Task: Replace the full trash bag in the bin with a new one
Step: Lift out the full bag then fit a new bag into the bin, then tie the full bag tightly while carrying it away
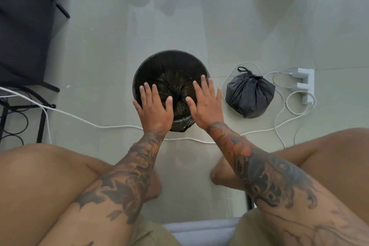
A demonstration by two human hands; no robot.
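Observation:
A round dark bin (151, 62) stands on the floor in front of me, lined with a black trash bag (175, 84) whose folds gather at the bottom. My left hand (154, 106) is held flat over the near left part of the bin's mouth, fingers straight and spread. Over the near right part, my right hand (206, 102) lies the same way, palm down. Neither hand holds anything. A full black trash bag (249, 94), tied at the top with a knot, sits on the floor to the right of the bin.
White cables (83, 120) run across the floor behind the bin and around the tied bag to a white power strip (303, 84) at the right. Dark furniture (24, 26) and a black metal rack (22, 116) stand at the left. My bare knees frame the bottom of the view.

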